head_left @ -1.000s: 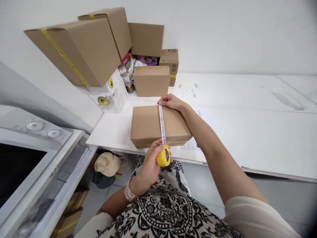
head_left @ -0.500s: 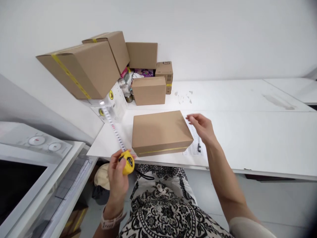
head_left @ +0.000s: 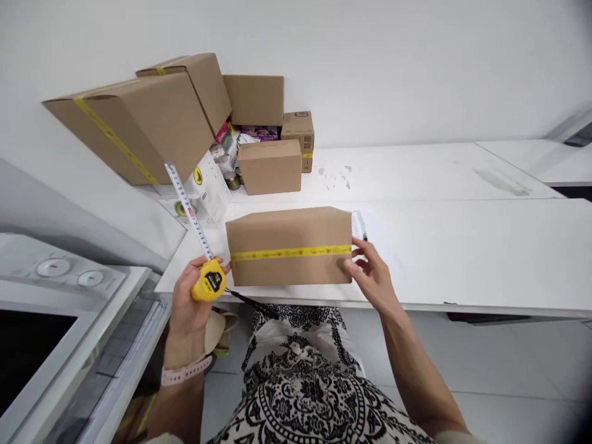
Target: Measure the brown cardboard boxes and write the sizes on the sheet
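Observation:
My left hand (head_left: 192, 293) is closed around a yellow tape measure (head_left: 209, 280). Its white blade (head_left: 189, 209) sticks out up and to the left, and a black wrist strap (head_left: 250, 301) trails from the case. A fingertip of that hand reaches the left end of a closed cardboard box (head_left: 291, 271). The box lies by the table's front edge, its side with a yellow printed tape strip facing me. At its right end my right hand (head_left: 372, 274) grips the box, thumb on the taped side and fingers at the end face.
Behind stand a smaller cardboard box (head_left: 271, 169), jars (head_left: 232, 180) and large stacked cartons (head_left: 139, 123) at the left. A printed sheet (head_left: 359, 225) with a dark pen (head_left: 365, 238) lies partly behind the box. A microwave (head_left: 65, 277) is at my left.
The box has been tipped so its taped side shows more fully. My right hand has come down onto its right end. My left hand with the tape measure has moved left and up.

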`<state>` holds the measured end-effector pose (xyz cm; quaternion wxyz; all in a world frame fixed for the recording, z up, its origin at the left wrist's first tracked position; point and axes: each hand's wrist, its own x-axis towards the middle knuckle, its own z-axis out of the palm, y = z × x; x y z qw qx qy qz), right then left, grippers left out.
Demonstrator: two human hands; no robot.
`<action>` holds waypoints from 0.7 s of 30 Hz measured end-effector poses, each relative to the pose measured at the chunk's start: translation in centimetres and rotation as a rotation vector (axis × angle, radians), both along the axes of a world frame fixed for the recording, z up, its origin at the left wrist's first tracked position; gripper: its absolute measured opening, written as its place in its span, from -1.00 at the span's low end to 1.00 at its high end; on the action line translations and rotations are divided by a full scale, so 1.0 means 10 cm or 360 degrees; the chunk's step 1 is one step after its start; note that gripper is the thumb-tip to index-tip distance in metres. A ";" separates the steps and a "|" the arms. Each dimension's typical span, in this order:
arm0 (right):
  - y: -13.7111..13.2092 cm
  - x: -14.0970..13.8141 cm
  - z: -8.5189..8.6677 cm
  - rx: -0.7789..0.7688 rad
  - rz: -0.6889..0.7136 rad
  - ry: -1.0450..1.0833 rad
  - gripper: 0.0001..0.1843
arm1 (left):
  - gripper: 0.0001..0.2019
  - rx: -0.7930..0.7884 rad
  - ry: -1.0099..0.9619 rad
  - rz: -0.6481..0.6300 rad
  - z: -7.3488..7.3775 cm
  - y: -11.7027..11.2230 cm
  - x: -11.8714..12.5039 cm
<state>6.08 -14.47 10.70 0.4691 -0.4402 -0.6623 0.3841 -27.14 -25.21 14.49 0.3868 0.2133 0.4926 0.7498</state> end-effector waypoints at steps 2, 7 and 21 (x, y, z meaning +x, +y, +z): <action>0.10 -0.07 0.11 0.0022 -0.0103 -0.0008 -0.36 | -0.71 0.0066 0.0083 0.0015 0.20 0.06 -0.03; 0.44 -0.31 0.18 0.0085 -0.0338 -0.0056 -0.38 | -0.69 0.0143 0.0273 -0.0019 0.52 0.01 0.22; 1.32 -0.90 0.76 0.0615 0.0791 -0.0527 -0.34 | -0.67 -0.0391 -0.0451 -0.0719 0.26 0.14 1.26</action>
